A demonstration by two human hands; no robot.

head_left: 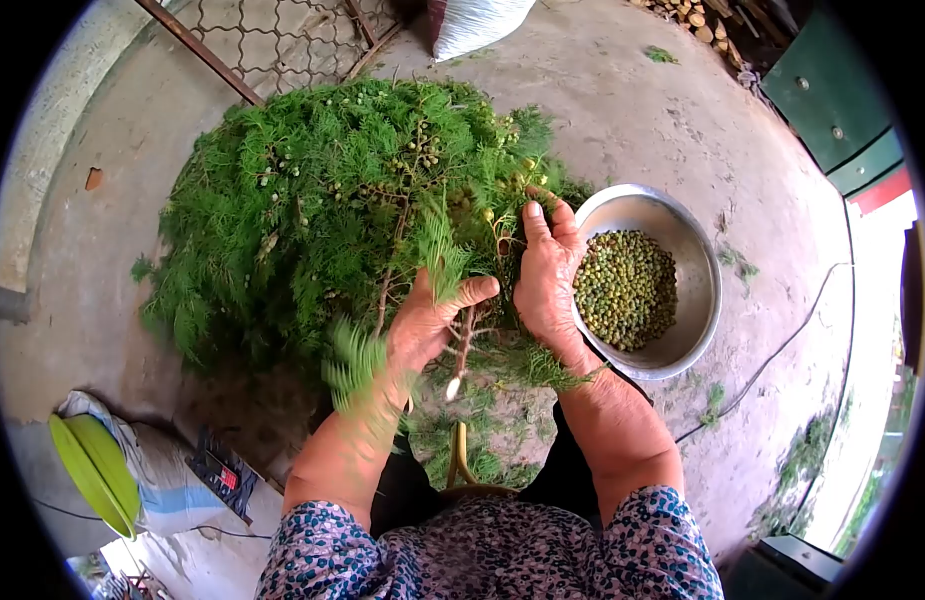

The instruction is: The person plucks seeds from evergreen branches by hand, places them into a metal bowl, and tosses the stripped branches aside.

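Observation:
My left hand (432, 315) is closed round a leafy evergreen branch (462, 350), whose pale cut end points down towards my lap. The thumb lies across the stem; the other fingers are partly hidden by foliage. My right hand (552, 265) pinches a twig with small round green cones (489, 215) between thumb and fingers, just left of the bowl. Part of that grip is hidden by leaves. A big heap of cut evergreen branches (282, 220) lies in front of me, with cones among the leaves. Beside my right wrist, a metal bowl (699, 270) holds many picked green cones (622, 290).
A metal grille (272, 40) and a white sack (477, 25) lie beyond the heap. Firewood (697, 18) and a green cabinet (832, 90) stand at the far right. A cable (782, 345) runs along the right floor. A lime-green basin (87, 470) is at lower left.

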